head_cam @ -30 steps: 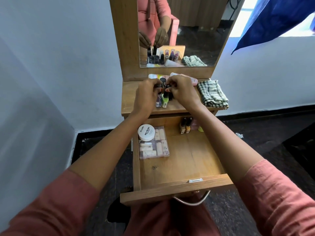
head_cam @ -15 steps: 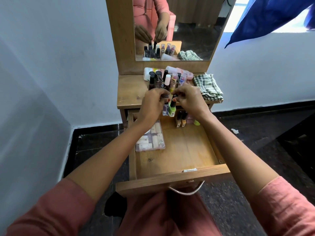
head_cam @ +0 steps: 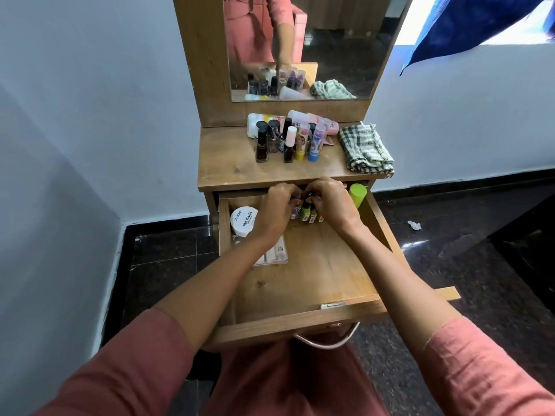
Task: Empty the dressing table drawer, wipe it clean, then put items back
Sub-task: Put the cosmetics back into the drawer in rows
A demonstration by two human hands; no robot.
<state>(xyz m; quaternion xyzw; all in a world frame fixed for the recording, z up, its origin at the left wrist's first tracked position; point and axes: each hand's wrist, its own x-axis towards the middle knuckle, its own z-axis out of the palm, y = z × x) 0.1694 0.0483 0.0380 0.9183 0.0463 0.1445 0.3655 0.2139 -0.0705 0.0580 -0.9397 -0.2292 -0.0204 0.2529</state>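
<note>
The wooden drawer (head_cam: 303, 283) stands pulled out below the dressing table top (head_cam: 234, 163). My left hand (head_cam: 277, 210) and my right hand (head_cam: 332, 202) are together at the drawer's back, fingers curled round a cluster of small nail polish bottles (head_cam: 306, 210), one of them green. A white nail polish jar (head_cam: 244, 220) lies at the drawer's back left, on a clear plastic box (head_cam: 274, 256) partly hidden by my left forearm. A lime green bottle (head_cam: 357, 195) stands at the back right. Several polish bottles and lip balms (head_cam: 286, 142) stand on the top.
A checked cloth (head_cam: 365, 148) lies folded on the top's right side. Two tubes lie (head_cam: 315, 118) against the mirror (head_cam: 306, 46) base. Dark tiled floor surrounds the table, white walls left and behind. A metal handle (head_cam: 324, 340) hangs from the drawer front.
Both hands carried the cluster of small bottles from the table top down into the back of the drawer. The camera tilted and moved closer.
</note>
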